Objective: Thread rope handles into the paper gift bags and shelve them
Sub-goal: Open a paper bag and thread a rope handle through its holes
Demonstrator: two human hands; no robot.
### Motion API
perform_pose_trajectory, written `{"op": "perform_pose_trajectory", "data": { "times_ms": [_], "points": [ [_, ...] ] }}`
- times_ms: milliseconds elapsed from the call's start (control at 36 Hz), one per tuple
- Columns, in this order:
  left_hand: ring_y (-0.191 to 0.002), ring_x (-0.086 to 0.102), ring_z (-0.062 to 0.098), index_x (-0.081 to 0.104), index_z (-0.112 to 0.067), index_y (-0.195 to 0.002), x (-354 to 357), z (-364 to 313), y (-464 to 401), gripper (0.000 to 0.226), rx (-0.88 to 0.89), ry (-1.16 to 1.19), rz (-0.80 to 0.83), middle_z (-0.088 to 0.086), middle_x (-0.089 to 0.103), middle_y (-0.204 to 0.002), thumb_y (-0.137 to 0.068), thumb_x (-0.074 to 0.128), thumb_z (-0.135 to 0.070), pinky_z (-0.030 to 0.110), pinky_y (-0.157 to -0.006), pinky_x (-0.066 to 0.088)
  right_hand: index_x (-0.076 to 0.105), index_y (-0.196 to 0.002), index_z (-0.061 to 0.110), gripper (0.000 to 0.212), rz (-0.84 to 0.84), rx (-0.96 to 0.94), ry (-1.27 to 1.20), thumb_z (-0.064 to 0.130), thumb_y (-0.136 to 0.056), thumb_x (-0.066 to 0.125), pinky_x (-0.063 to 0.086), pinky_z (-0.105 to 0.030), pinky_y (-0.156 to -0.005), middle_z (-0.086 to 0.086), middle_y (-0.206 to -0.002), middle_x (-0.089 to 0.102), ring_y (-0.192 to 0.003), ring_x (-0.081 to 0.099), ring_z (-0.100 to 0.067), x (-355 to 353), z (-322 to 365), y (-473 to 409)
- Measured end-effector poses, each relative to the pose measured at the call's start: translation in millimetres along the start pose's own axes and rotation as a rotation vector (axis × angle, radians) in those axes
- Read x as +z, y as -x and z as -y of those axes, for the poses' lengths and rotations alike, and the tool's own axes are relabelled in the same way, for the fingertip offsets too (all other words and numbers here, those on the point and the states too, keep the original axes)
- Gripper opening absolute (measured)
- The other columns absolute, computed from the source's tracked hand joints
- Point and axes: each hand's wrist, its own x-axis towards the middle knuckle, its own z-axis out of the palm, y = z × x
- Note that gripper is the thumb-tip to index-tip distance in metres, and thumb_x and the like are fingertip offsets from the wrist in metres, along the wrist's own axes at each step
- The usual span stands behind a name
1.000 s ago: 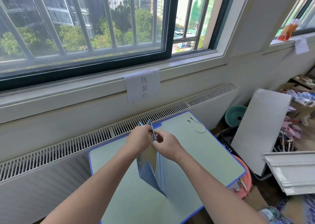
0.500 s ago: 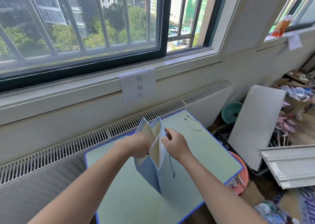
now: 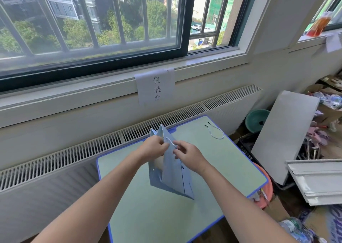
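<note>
1. The right hand point(image 3: 187, 154) pinches the thin white-and-blue twisted rope handle point(image 3: 171, 143) close to the top edge of the bag. Half a sec ago this hand was beside the open mouth and a rope end hung down the right side panel; now the rope goes taut between the two hands.
2. The left hand point(image 3: 154, 147) grips the upper edge of the light blue paper gift bag point(image 3: 171, 176), fingers curled on it, approx. at the same place as before.
3. The bag mouth was wide open 0.5 s ago; now the panels are pressed closer and the bag leans, standing on the pale green surface with blue rim point(image 3: 231, 161).
4. My judgement: the rope is being pulled through a hole, so one handle is in progress, not finished. A dark cord still runs down the right panel.
5. A second loose rope handle point(image 3: 216, 132) lies on the surface at the far right, well apart from the bag, prob. for the other side. Shelving is not yet started.
</note>
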Motion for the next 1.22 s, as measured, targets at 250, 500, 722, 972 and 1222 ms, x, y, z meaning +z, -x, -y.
{"op": "perform_pose_trajectory", "data": {
  "times_ms": [250,500,722,972,1222],
  "points": [
    [-0.08,0.065,0.026,0.061,-0.005,-0.094,-2.0,30.2,7.0,0.021,-0.124,0.16,-0.053,0.008,0.06,-0.091,-0.093,0.042,-0.013,0.038,-0.062,0.057,0.072,-0.092,0.015,0.013,0.046,0.147,0.304,0.018,-0.092,0.059,0.035,-0.018,-0.055,0.002,-0.072,0.058,-0.064,0.049,-0.012,-1.5,-33.2,-2.8],
    [-0.094,0.064,0.029,0.06,-0.009,-0.103,-7.4,36.6,7.3,0.022,-0.134,0.157,-0.067,0.011,0.063,-0.104,-0.099,0.045,-0.024,0.041,-0.077,0.053,0.064,-0.071,0.017,0.033,0.069,0.195,0.368,0.033,-0.097,0.053,0.029,-0.028,-0.053,0.005,-0.056,0.041,-0.051,0.036,-0.012,-3.7,-39.9,3.3],
    [-0.087,0.07,0.028,0.056,-0.023,-0.105,-12.2,31.4,7.5,0.018,-0.132,0.245,-0.006,0.011,0.069,-0.094,-0.091,0.052,-0.012,0.049,-0.078,0.059,0.051,-0.082,0.008,0.017,0.018,0.199,-0.213,0.013,-0.095,0.06,0.056,-0.034,-0.068,-0.008,-0.074,0.066,-0.06,0.064,-0.017,3.3,-15.9,4.5],
    [-0.075,0.068,0.017,0.059,-0.03,-0.125,-10.9,32.8,6.6,0.034,-0.09,0.294,-0.046,0.001,0.07,-0.087,-0.094,0.051,-0.018,0.031,-0.06,0.054,0.067,-0.088,0.009,0.007,0.062,0.103,-0.223,0.003,-0.088,0.063,0.056,-0.025,-0.069,-0.005,-0.077,0.072,-0.073,0.071,-0.012,18.8,10.1,11.1],
    [-0.079,0.069,0.02,0.056,-0.029,-0.132,-8.5,29.6,7.5,0.038,-0.072,0.303,-0.072,0.001,0.071,-0.09,-0.097,0.05,-0.018,0.033,-0.063,0.054,0.065,-0.078,0.02,0.016,0.022,0.016,-0.106,0.006,-0.085,0.066,0.058,-0.035,-0.076,-0.003,-0.073,0.069,-0.074,0.069,-0.02,33.7,22.3,13.2]
  ]
}}
